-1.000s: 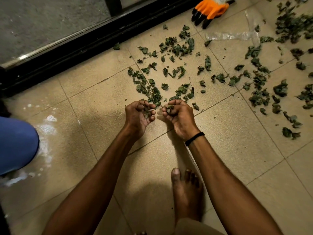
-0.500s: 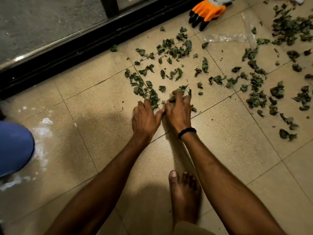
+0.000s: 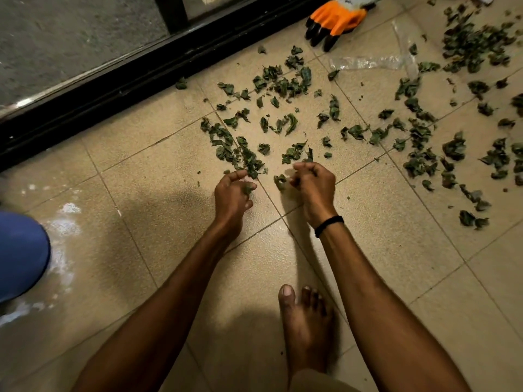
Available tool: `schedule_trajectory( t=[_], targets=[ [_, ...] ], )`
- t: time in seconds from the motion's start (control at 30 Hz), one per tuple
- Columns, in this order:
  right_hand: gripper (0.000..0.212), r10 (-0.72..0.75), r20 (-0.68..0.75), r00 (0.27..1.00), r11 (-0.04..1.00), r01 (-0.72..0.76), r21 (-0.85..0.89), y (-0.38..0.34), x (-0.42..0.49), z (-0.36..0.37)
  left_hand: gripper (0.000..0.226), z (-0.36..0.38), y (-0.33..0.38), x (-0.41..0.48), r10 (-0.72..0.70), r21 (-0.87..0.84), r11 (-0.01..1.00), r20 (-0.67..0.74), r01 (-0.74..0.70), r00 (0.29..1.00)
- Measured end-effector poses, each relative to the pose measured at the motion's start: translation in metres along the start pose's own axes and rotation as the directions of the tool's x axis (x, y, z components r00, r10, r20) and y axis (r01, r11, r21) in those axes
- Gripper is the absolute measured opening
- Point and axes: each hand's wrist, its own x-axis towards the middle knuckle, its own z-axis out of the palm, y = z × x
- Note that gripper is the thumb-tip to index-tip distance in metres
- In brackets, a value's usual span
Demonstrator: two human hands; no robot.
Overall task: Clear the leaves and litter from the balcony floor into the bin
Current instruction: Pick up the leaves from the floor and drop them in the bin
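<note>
Dry green leaves (image 3: 280, 86) lie scattered over the beige tiled floor (image 3: 158, 199), thickest at the far right (image 3: 421, 162). My left hand (image 3: 230, 195) hovers just above the tiles with its fingers curled round a few leaf bits. My right hand (image 3: 314, 183), with a black band at the wrist, is curled round leaves too, and one leaf (image 3: 279, 181) hangs at its fingertips. Both hands sit at the near edge of a leaf trail (image 3: 235, 151). A blue bin (image 3: 19, 256) shows at the left edge.
A black door track (image 3: 119, 89) runs along the far left. An orange and black glove (image 3: 334, 19) and a clear plastic wrapper (image 3: 370, 62) lie at the back. My bare foot (image 3: 307, 326) stands on the tiles below my hands. White residue (image 3: 60, 224) marks the floor beside the bin.
My hands pressed flat onto the leaves half a second ago; now they have lifted and curled, each with leaves gathered inside.
</note>
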Motion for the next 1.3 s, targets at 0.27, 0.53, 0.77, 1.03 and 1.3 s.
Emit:
schedule_trajectory(
  t=[0.27, 0.53, 0.77, 1.03, 1.3],
  targets=[
    [0.029, -0.279, -0.076, 0.957, 0.737, 0.163, -0.656, 0.025, 0.005, -0.024, 0.024, 0.007, 0.0, -0.009, 0.35, 0.53, 0.769, 0.118, -0.356, 0.93],
    [0.016, -0.343, -0.166, 0.925, 0.809, 0.201, -0.552, 0.013, -0.002, -0.016, 0.05, 0.042, -0.029, -0.001, 0.391, 0.815, 0.034, 0.523, -0.579, 0.758],
    [0.037, -0.353, 0.022, 0.935, 0.708, 0.282, -0.647, -0.001, 0.021, -0.004, 0.012, 0.038, -0.036, 0.002, 0.435, 0.802, -0.04, 0.55, -0.595, 0.712],
    [0.013, -0.376, 0.014, 0.927, 0.691, 0.29, -0.662, 0.014, 0.026, 0.002, 0.019, 0.023, -0.014, -0.015, 0.237, 0.497, 0.789, 0.296, -0.361, 0.925],
    [0.01, 0.238, -0.014, 0.971, 0.796, -0.186, 0.576, -0.017, 0.021, -0.017, 0.032, 0.005, 0.007, -0.028, -0.234, -0.296, 0.871, 0.45, 0.391, 0.862]
  ],
)
